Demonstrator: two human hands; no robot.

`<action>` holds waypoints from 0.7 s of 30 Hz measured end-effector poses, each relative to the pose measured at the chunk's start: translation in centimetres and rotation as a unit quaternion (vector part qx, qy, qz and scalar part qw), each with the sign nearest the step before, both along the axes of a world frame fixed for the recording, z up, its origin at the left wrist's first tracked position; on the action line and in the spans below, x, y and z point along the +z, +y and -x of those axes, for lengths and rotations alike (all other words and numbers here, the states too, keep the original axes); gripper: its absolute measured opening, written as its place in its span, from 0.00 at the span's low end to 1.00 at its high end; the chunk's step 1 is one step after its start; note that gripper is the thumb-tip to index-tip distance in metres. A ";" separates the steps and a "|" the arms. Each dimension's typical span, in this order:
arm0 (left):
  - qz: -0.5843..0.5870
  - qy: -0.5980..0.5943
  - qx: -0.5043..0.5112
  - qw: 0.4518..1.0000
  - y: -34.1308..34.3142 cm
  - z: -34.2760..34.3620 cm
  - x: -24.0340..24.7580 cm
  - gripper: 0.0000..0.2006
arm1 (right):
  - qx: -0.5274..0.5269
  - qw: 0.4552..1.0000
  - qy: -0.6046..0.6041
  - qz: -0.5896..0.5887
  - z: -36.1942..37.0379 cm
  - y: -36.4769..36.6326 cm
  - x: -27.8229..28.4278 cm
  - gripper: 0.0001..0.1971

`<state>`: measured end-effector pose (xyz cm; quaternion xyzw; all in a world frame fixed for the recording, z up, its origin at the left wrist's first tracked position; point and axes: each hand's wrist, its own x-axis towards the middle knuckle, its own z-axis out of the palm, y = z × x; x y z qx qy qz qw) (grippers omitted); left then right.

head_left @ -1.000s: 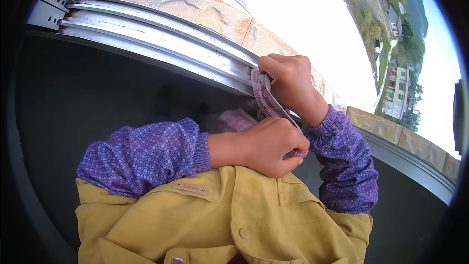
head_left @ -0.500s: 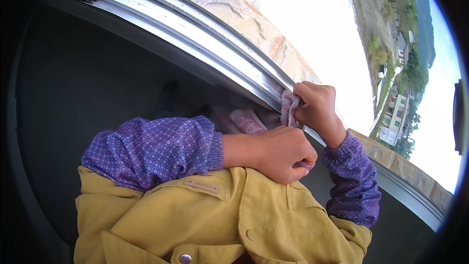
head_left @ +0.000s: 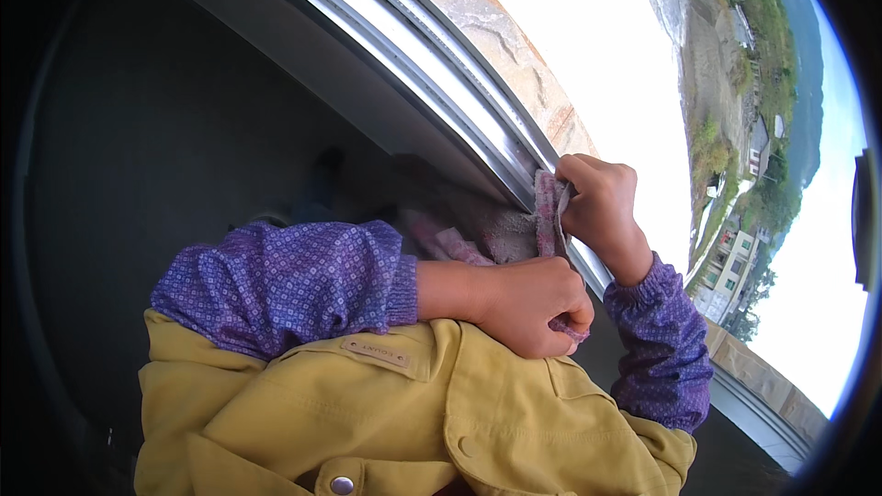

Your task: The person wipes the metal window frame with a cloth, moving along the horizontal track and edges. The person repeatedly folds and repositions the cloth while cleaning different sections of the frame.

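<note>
A pink-and-grey fluffy cloth (head_left: 545,216) hangs between my hands beside the metal window track (head_left: 441,83). My right hand (head_left: 602,207) is closed on its upper part, at the track's outer edge. Lower and nearer my body, my left hand (head_left: 525,306) is closed too, and a bit of pink cloth shows out of its fist. Behind my left wrist, more of the cloth, pink and grey, hangs down. My left hand and forearm hide some of it.
Outside the track runs a stone ledge (head_left: 514,37) with bright glare beyond it. Farther off lie a hillside and a pale building (head_left: 730,262). On the inner side is a dark surface (head_left: 184,129). My yellow apron (head_left: 367,413) fills the lower middle.
The track and outdoor scene have shifted and tilted in view. The cloth strip by my right hand now looks longer and straighter, and more grey cloth shows below it. Both hands keep their hold.
</note>
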<state>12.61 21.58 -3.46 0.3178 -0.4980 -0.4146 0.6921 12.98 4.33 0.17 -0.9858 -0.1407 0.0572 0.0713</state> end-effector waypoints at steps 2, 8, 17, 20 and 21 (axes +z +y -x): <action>-0.005 0.027 -0.006 1.000 1.1 -0.9 0.0 0.08 | -0.003 1.000 0.004 -0.012 -0.4 0.4 0.0 0.09; 0.033 0.102 0.051 0.993 4.6 -2.4 1.1 0.13 | 0.009 0.996 -0.075 -0.044 -2.7 2.0 -1.2 0.07; -0.199 0.108 0.175 0.958 13.2 1.1 -1.9 0.32 | 0.006 0.995 -0.098 0.031 -4.0 4.2 -1.6 0.08; -0.276 0.214 0.142 0.926 14.1 0.9 -2.0 0.40 | 0.032 0.995 -0.090 0.037 -4.6 4.5 -1.0 0.08; -0.275 0.221 0.153 0.923 13.9 0.9 -2.4 0.40 | 0.041 0.995 -0.090 0.031 -4.9 4.4 -0.8 0.08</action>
